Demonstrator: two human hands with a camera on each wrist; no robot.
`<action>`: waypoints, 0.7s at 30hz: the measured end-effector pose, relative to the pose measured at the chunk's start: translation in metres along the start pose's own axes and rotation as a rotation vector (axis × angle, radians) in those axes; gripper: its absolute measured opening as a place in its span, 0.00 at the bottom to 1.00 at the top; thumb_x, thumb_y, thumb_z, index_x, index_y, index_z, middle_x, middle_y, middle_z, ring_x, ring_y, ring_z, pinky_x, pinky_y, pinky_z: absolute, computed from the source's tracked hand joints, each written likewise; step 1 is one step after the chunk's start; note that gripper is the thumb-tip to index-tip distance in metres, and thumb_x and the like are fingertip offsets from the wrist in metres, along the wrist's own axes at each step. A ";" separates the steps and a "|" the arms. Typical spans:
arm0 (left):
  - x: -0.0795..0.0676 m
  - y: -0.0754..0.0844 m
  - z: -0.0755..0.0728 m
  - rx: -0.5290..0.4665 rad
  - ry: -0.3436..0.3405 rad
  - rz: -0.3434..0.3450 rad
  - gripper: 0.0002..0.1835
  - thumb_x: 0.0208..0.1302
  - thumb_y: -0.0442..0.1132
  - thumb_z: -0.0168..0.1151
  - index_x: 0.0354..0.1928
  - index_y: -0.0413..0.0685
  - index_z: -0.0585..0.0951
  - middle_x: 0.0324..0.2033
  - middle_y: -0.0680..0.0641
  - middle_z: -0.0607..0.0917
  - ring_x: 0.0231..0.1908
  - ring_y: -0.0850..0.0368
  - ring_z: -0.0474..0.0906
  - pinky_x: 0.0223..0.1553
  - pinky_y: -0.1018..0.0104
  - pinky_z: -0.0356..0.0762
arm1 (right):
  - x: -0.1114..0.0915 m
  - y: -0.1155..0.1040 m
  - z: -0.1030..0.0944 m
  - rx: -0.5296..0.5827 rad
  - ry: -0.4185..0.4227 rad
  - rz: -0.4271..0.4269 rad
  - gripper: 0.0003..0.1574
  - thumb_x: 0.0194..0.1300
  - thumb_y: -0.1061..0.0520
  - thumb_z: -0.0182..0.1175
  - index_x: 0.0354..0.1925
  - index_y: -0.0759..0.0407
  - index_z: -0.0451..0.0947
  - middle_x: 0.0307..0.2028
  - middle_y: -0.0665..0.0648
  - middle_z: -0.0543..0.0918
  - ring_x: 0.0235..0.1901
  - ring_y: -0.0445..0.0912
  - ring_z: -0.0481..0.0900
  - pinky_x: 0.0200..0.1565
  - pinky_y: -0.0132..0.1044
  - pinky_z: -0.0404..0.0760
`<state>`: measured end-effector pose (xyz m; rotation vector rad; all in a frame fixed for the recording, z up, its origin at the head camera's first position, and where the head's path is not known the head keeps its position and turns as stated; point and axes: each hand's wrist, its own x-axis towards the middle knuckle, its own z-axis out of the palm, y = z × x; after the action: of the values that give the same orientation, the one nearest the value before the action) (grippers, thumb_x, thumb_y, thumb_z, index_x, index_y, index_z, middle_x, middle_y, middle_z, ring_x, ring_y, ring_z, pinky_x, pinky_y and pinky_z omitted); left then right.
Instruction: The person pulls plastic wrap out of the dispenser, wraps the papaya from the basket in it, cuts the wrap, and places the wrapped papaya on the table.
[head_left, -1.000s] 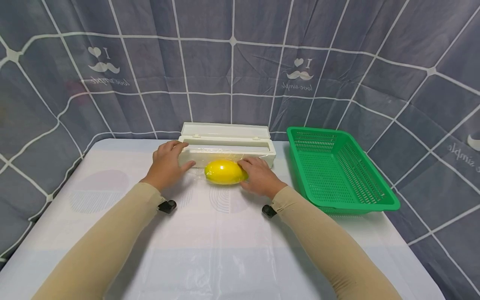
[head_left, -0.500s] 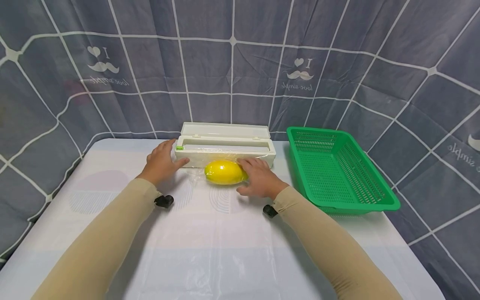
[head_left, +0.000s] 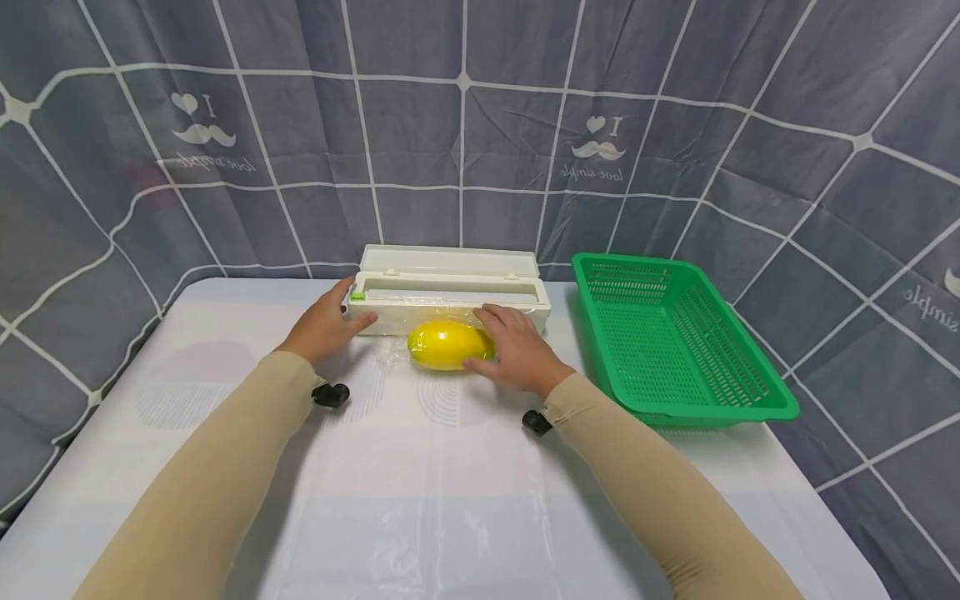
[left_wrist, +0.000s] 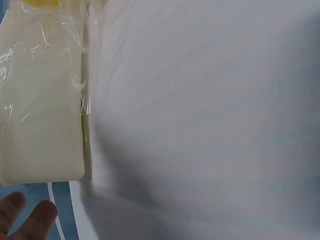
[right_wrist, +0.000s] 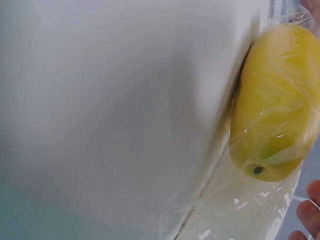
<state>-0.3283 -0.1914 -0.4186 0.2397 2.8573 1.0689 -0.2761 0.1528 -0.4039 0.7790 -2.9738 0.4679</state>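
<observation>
A long white cling film dispenser [head_left: 457, 287] stands at the back of the table with its lid up. Clear film [right_wrist: 240, 210] runs from it over a yellow oblong fruit [head_left: 447, 345], which looks like a mango and lies against the dispenser's front. My left hand [head_left: 321, 323] is at the dispenser's left end, fingers spread; in the left wrist view two fingertips [left_wrist: 42, 212] show apart from that end. Around the fruit's right end is my right hand [head_left: 517, 350], fingers loosely bent, thumb close to the fruit's near side. Whether it touches the fruit cannot be told.
To the right stands a green perforated basket [head_left: 671, 333], rim up. A small green slider [head_left: 357, 297] sits at the dispenser's left end. Behind the table hangs a grey checked curtain [head_left: 420, 142]. The tabletop is covered with a pale printed cloth [head_left: 420, 500].
My left hand has moved left off the dispenser's top edge, uncovering the green slider. The right thumb drew back from the fruit, then returned beside it. Fruit and dispenser look unmoved.
</observation>
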 end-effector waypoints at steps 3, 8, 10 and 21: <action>0.001 -0.001 0.001 -0.014 0.001 0.000 0.51 0.75 0.63 0.59 0.86 0.50 0.45 0.83 0.38 0.56 0.73 0.33 0.69 0.74 0.34 0.64 | 0.002 -0.003 -0.001 0.005 0.008 0.000 0.53 0.71 0.33 0.64 0.82 0.53 0.58 0.81 0.59 0.61 0.80 0.59 0.58 0.81 0.60 0.52; 0.003 -0.005 0.003 -0.031 0.013 0.001 0.49 0.75 0.62 0.60 0.85 0.50 0.49 0.81 0.37 0.60 0.71 0.32 0.72 0.72 0.35 0.68 | 0.009 -0.012 -0.004 0.036 0.016 0.003 0.49 0.74 0.35 0.62 0.82 0.51 0.59 0.82 0.58 0.61 0.81 0.58 0.57 0.82 0.57 0.51; 0.004 -0.007 0.004 -0.040 0.022 -0.008 0.48 0.75 0.62 0.60 0.85 0.50 0.50 0.80 0.37 0.62 0.71 0.32 0.72 0.71 0.35 0.68 | 0.014 -0.017 -0.006 0.050 0.016 0.000 0.46 0.75 0.37 0.61 0.82 0.50 0.60 0.82 0.58 0.61 0.81 0.58 0.57 0.82 0.57 0.51; 0.007 -0.013 0.010 -0.108 0.039 -0.044 0.47 0.74 0.61 0.62 0.84 0.52 0.53 0.81 0.41 0.61 0.71 0.36 0.72 0.71 0.39 0.70 | 0.062 -0.059 -0.011 0.020 -0.038 -0.061 0.35 0.81 0.45 0.56 0.80 0.43 0.64 0.81 0.56 0.63 0.81 0.54 0.59 0.82 0.51 0.55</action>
<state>-0.3358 -0.1935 -0.4349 0.1489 2.8126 1.2278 -0.3022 0.0781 -0.3704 0.8880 -2.9743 0.4852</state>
